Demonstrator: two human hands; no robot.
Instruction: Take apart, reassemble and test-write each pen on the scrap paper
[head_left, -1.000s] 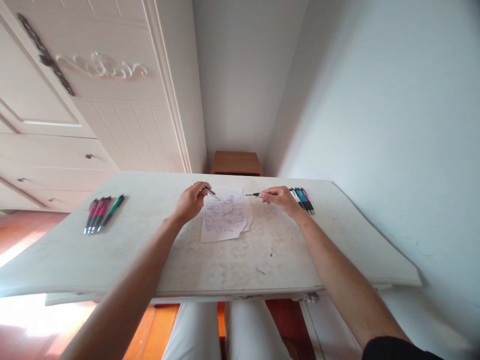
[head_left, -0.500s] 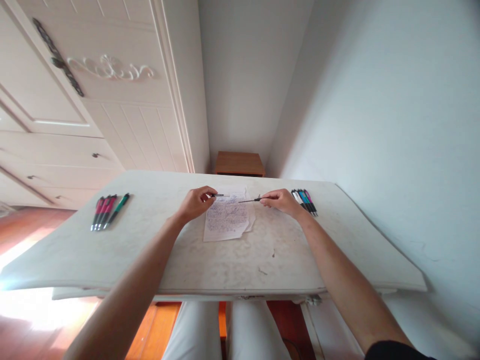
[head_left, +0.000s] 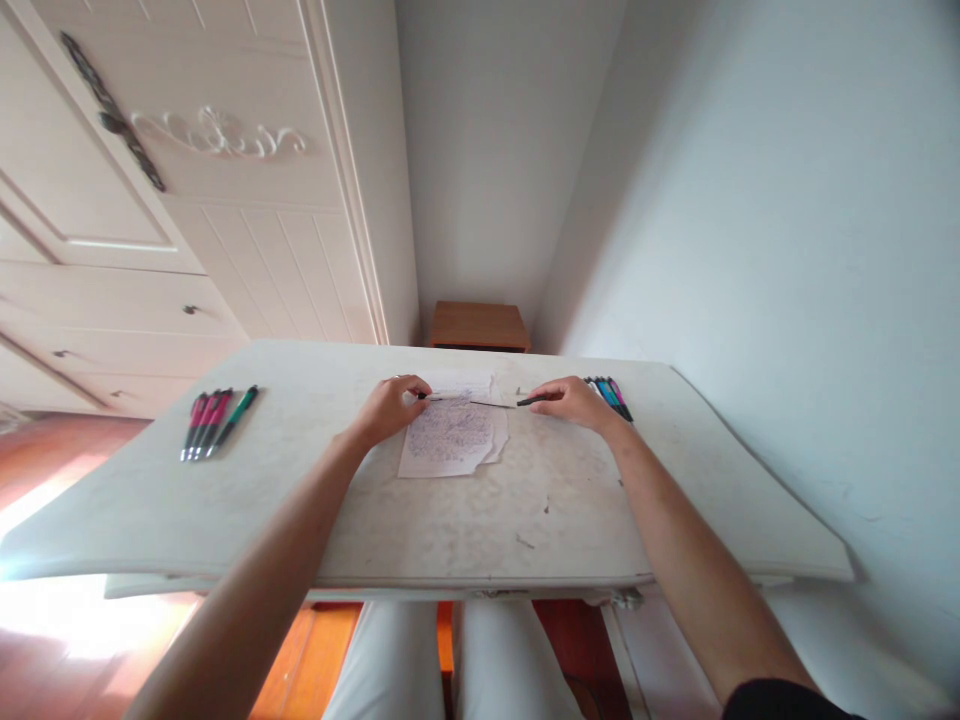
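Note:
Scribbled paper sheets (head_left: 446,440) lie on the white table, between my two hands. My left hand (head_left: 394,405) rests at their upper left edge, its thumb and fingers pinched on a small dark pen part (head_left: 422,396). Over on the right, my right hand (head_left: 568,402) is closed on a black pen barrel (head_left: 534,399) pointing left. A thin dark pen refill (head_left: 491,404) extends left from near the barrel's end, across the paper's right part. Whether refill and barrel are joined, I cannot tell.
Several pink-and-black pens (head_left: 206,425) and a green one (head_left: 234,420) lie at the table's left. Several more pens (head_left: 616,397), blue and purple among them, are partly behind my right hand. A brown wooden stand (head_left: 480,324) is beyond the table (head_left: 480,530); a wall borders the right.
The paper has slid slightly left and toward me. The barrel in my right hand has tilted and shifted a little right relative to the refill. My left hand's pen part now shows less.

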